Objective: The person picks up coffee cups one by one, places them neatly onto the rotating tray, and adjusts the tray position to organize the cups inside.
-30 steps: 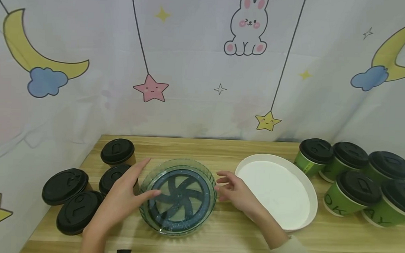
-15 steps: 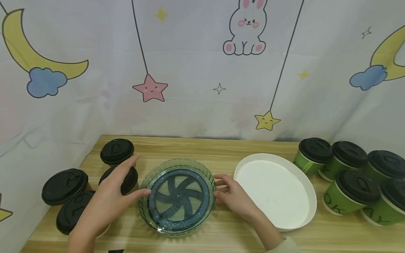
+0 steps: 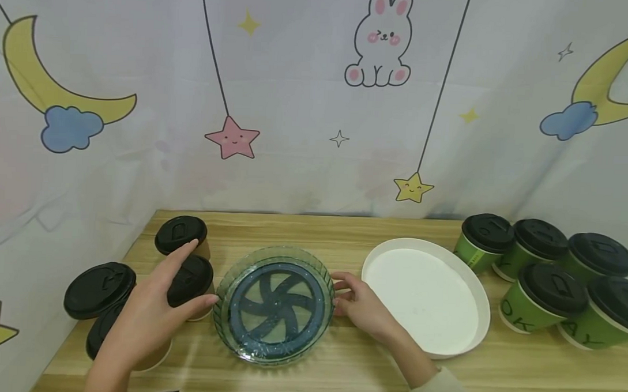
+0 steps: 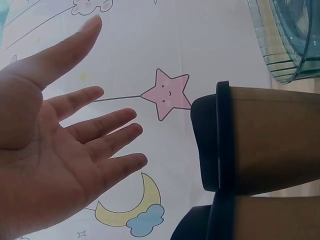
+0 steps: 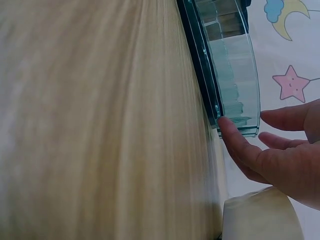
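Observation:
A clear greenish glass dish, with a dark blue pinwheel-patterned disc showing at its bottom, sits mid-table. My left hand is spread to the left of it, thumb tip close to the rim; whether they touch I cannot tell. In the left wrist view that hand has its palm bare. Beside and behind it stand brown cups with black lids. My right hand has bent fingers against the dish's right side. The right wrist view shows fingertips touching the glass wall and lower edge.
A round white tray lies right of the dish, just behind the right hand. Several green cups with black lids cluster at the table's right. A brown cup with a black lid stands far left. A patterned curtain borders the table's back.
My left hand has moved left, away from over the dish. My right hand has come up against the dish's right side. The dish has hardly shifted in view.

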### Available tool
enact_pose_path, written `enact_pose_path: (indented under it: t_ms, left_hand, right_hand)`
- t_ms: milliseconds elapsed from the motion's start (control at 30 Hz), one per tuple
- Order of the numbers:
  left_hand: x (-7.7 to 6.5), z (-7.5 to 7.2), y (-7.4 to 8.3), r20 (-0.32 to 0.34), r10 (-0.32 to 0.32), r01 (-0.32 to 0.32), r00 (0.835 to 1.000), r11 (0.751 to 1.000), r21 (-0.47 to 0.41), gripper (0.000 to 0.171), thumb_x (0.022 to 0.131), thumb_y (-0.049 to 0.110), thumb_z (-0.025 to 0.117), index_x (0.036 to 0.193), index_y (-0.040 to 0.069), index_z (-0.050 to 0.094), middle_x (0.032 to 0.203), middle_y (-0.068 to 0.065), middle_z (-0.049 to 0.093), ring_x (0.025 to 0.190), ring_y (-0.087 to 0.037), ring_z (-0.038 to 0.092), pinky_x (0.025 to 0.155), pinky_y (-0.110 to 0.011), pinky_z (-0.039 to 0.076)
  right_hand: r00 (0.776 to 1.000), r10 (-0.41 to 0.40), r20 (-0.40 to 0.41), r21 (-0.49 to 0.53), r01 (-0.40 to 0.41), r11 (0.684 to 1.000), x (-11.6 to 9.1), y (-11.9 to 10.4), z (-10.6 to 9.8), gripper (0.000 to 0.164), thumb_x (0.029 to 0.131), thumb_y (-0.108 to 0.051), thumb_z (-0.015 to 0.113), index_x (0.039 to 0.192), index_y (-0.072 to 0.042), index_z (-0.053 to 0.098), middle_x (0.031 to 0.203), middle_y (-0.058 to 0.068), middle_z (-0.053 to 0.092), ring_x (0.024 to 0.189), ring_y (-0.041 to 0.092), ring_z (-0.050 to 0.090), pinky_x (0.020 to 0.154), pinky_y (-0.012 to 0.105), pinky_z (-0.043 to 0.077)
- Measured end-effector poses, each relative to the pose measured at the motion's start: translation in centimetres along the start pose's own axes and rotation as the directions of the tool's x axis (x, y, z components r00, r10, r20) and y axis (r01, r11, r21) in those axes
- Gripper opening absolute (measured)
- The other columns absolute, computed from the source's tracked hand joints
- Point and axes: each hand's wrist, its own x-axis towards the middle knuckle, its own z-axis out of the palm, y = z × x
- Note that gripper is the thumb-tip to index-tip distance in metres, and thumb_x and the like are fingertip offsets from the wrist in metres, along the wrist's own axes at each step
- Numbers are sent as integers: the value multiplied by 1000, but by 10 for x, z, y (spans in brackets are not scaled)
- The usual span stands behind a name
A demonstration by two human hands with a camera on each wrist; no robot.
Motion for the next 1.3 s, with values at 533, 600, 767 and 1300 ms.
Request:
enact_pose_path:
  t_ms: [533,600,767,1300]
  left_hand:
    - [-15,-10,-21,-109,-20,31,994,995,99,95,71,34,78,145,12,24,137,-28,34,116,-51,35,80,-63,34]
    - [-17,-12,-25,-112,-37,49,993,994,102,96,70,37,78,146,12,23,137,-28,34,115,-51,36,79,-63,34]
    - [-22,-16,-34,-115,-76,88,990,991,104,99,69,39,78,146,11,23,135,-30,35,115,-51,36,79,-63,34]
    - [-31,-24,-57,51,-241,231,969,962,148,102,74,50,69,147,8,12,138,-35,23,117,-56,26,80,-68,31]
  right_hand:
    - [1000,3,-5,-10,-3,1000,0,-1,1,43,87,11,46,130,6,42,117,26,46,100,35,55,75,36,52]
    - [1000,4,-6,-12,-4,1000,0,-1,1,43,87,11,46,130,7,42,117,26,46,100,35,55,74,37,52]
    - [1000,2,-5,-14,-2,1000,0,0,0,43,87,10,47,130,7,41,118,27,46,100,35,55,74,37,52]
    - [1000,-5,-6,12,5,1000,0,0,2,44,86,11,46,130,8,41,116,27,46,98,34,55,73,36,53]
